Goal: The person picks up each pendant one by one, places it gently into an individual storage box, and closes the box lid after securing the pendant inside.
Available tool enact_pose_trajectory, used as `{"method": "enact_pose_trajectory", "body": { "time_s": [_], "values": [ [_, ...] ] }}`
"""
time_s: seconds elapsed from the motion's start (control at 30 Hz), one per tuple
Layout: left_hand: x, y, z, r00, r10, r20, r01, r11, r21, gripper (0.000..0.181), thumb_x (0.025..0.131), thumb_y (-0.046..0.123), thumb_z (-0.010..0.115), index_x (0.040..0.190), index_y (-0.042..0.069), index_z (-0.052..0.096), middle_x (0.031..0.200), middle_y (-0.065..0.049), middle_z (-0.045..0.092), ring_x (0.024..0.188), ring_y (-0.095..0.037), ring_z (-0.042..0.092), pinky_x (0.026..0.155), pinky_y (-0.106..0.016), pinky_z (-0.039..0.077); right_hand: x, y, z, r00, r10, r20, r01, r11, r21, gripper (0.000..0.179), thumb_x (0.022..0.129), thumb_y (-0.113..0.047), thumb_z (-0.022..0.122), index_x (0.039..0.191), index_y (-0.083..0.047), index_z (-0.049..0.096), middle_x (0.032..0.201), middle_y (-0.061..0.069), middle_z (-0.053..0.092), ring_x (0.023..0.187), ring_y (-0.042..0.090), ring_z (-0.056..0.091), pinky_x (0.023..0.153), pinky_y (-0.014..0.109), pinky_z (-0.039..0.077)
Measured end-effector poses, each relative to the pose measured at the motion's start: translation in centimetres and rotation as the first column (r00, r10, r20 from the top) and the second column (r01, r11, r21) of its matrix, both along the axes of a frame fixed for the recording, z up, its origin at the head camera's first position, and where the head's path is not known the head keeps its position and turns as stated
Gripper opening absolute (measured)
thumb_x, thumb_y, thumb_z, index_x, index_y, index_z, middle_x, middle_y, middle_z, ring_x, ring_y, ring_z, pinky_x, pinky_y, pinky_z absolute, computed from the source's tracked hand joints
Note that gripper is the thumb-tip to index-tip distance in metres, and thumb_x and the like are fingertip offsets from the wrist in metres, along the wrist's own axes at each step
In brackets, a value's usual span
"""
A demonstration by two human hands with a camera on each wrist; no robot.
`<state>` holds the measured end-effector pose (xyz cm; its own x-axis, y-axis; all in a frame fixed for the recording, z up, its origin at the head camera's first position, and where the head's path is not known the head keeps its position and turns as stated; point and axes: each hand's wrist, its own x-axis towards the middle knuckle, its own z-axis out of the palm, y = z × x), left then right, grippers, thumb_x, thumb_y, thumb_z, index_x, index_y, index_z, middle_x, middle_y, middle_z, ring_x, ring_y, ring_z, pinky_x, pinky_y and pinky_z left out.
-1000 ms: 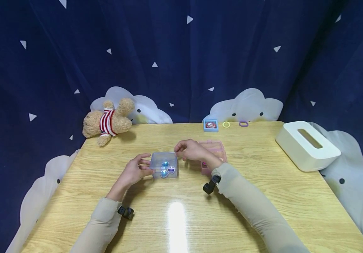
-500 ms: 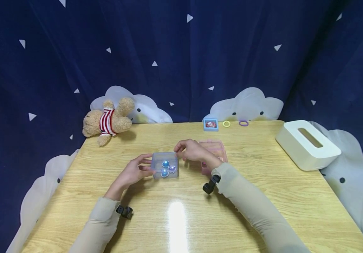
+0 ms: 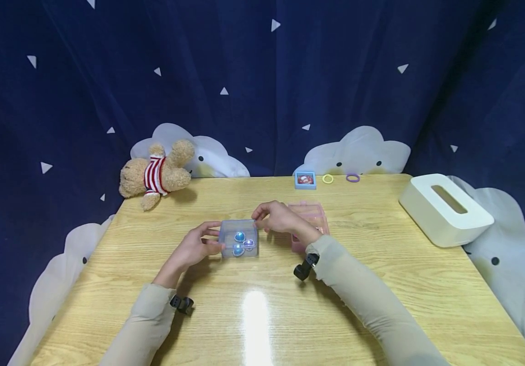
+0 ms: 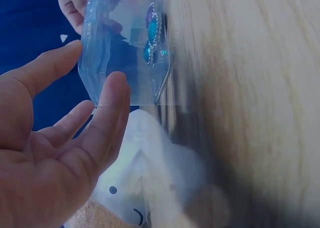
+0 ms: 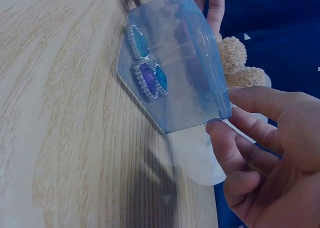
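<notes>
A clear bluish plastic box [image 3: 227,231] sits on the wooden table in front of me, its lid lying over it. Inside are 3 oval gems with beaded rims: two blue ones, such as this blue gem [image 3: 240,237], and a purple gem [image 5: 147,79]. My left hand [image 3: 196,246] holds the box's left side, thumb at the lid edge and fingers along the wall. At the right rear corner, my right hand [image 3: 278,217] pinches the lid's rim between thumb and forefinger. Behind the right wrist a pink box [image 3: 319,216] is partly hidden.
A teddy bear [image 3: 152,175] in a striped shirt lies at the back left. Along the rear edge are a small blue-framed square [image 3: 305,185], a yellow ring [image 3: 328,179] and a purple ring [image 3: 352,178]. A white tissue box [image 3: 445,223] stands at right.
Over the last second the clear box has shifted very slightly to the right and its lid looks a little different in tilt. Both hands stay almost where they were.
</notes>
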<state>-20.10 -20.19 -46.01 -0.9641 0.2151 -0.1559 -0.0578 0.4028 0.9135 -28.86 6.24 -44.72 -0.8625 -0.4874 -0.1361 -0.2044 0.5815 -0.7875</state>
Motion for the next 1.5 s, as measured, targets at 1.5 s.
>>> {"method": "enact_pose_trajectory", "body": {
  "time_s": [1.5],
  "values": [
    [-0.01,0.18,0.44,1.0,0.015,-0.017,-0.016,0.998,-0.058,0.067,0.086,0.013,0.078,0.145,0.009,0.048,0.134,-0.024,0.058,0.109,-0.033,0.066,0.08,-0.032,0.058,0.11,0.69,0.76,0.997,0.039,-0.061,-0.037,0.999,0.039,0.03,0.086,-0.02,0.078,0.113,-0.008,0.071,0.105,0.003,0.075,0.075,0.016,0.068,0.065,0.024,0.055]
  ]
}}
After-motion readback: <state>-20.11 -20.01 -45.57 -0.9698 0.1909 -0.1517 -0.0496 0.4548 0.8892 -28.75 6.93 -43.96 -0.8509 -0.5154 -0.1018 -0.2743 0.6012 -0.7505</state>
